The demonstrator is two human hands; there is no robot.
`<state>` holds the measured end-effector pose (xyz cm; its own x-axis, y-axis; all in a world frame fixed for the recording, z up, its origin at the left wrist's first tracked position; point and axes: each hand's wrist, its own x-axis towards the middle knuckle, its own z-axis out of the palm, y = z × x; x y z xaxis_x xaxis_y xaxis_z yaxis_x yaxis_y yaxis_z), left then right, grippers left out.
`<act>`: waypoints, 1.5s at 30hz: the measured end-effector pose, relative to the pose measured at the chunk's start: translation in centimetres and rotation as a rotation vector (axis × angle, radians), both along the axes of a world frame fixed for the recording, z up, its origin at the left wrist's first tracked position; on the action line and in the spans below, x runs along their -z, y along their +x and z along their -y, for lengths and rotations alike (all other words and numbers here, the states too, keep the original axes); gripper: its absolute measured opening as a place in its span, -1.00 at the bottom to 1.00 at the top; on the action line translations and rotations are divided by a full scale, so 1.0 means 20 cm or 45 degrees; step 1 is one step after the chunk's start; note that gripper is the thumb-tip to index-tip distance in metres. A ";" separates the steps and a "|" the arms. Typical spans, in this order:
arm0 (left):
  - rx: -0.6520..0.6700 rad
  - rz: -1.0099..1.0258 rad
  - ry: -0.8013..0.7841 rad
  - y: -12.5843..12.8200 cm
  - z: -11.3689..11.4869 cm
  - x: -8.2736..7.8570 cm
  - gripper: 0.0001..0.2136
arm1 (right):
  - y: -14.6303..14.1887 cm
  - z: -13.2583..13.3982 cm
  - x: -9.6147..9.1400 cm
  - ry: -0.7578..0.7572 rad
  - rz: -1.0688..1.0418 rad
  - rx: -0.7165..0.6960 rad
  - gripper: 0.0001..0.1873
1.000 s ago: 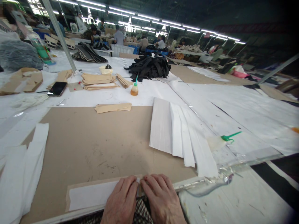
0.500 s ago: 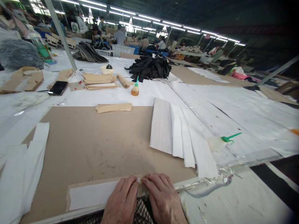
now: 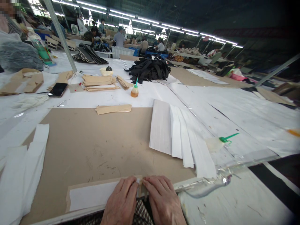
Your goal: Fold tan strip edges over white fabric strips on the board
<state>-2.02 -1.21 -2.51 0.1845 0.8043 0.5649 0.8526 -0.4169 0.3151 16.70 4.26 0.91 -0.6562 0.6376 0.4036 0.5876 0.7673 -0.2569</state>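
Observation:
Along the front edge of the table lies a tan strip (image 3: 68, 200) with a white strip (image 3: 91, 196) on top of it, its tan border showing around the white. My left hand (image 3: 120, 198) presses over the right part of this piece, fingers bent together and thumb hidden. Close beside it, my right hand (image 3: 164, 197) has its fingers curled down on the strip's right end. Both sets of fingertips nearly meet at a small fold of tan material between them. What lies under the palms is hidden.
A brown board (image 3: 100, 140) covers the near table. White strips (image 3: 184, 134) fan out at right, more white strips (image 3: 38, 147) at left. Beyond are tan strips (image 3: 113, 108), a glue bottle (image 3: 134, 91), a green-tipped bottle (image 3: 214, 143), a phone (image 3: 58, 89) and black strips (image 3: 150, 69). Several people work far back.
The camera view has shifted very slightly, so the table's things sit a little to the left. Both hands stay at the same place on the strip, with hardly any finger movement.

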 end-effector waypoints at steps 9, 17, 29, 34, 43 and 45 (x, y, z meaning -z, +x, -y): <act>0.007 0.031 -0.037 -0.01 0.00 -0.01 -0.69 | 0.00 0.02 0.01 0.132 0.070 -0.002 -0.54; 0.011 0.045 -0.044 0.00 0.00 -0.01 -0.69 | 0.01 0.03 0.02 0.160 0.079 -0.003 -0.56; 0.005 0.117 -0.099 0.00 0.01 0.00 -0.76 | 0.00 0.07 0.07 0.175 0.044 0.050 -0.59; -0.011 0.217 -0.190 0.01 0.03 0.02 -0.83 | -0.02 0.07 0.03 0.232 0.031 0.070 -0.55; -0.083 0.269 -0.299 0.03 0.05 -0.01 -0.81 | -0.02 0.08 0.15 0.503 0.159 0.005 -0.54; -0.093 0.267 -0.307 0.03 0.06 -0.01 -0.82 | -0.01 0.08 0.16 0.496 0.148 -0.022 -0.54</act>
<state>-1.34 -2.34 -2.27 0.0212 0.9263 0.3763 0.7836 -0.2492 0.5692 16.58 2.60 -2.34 -0.7209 0.4403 0.5352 0.5819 0.8040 0.1223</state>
